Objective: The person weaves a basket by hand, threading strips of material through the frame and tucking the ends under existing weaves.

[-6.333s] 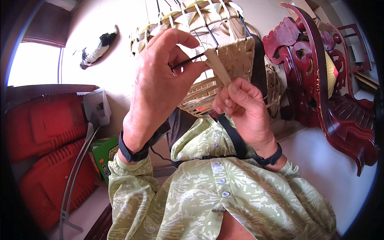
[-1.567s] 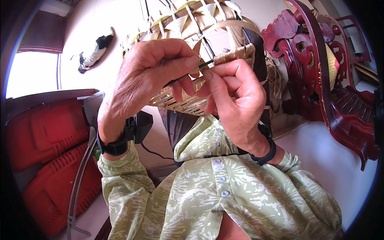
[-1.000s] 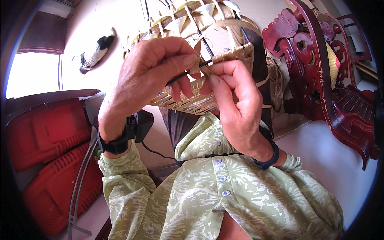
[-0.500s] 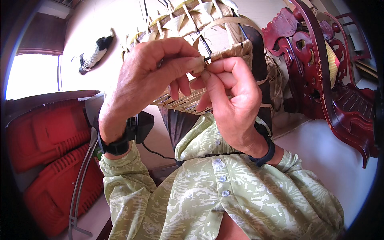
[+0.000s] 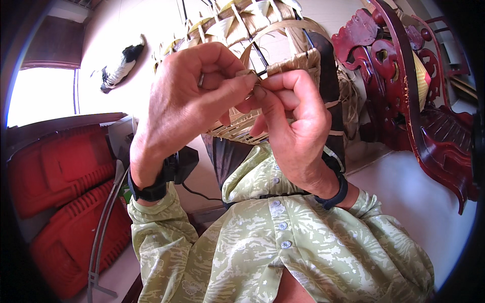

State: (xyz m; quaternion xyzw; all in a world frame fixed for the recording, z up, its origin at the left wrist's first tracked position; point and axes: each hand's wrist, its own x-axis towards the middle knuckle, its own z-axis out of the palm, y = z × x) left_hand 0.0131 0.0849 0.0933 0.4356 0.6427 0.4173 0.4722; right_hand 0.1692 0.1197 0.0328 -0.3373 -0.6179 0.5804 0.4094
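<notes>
My left hand (image 5: pixel 189 98) and my right hand (image 5: pixel 295 129) meet at a thin dark rod of a woven frame. Thumb and fingertips of both hands are pinched together on a narrow tan fibre strip; only a small bit of it shows between them. Just right of the fingertips, the same kind of strip is wound tightly along a frame bar (image 5: pixel 293 63). A dark rod (image 5: pixel 258 53) runs up from the pinch to a wrapped, arched rim (image 5: pixel 237 33). Below my hands lies a slatted woven part (image 5: pixel 237 129), partly covered by them.
Loose tan strips (image 5: pixel 348 98) hang at the frame's right. Beyond stands a carved dark-red wooden chair (image 5: pixel 404 86). Red plastic pieces (image 5: pixel 60 161) and a grey metal tube (image 5: pixel 103 227) are at the left. A black-and-white cat (image 5: pixel 120 68) lies on the floor at the far left.
My left hand has shifted slightly right and its thumb tip has turned over the strip. Less of the strip shows between the fingertips. My right hand stays nearly in place.
</notes>
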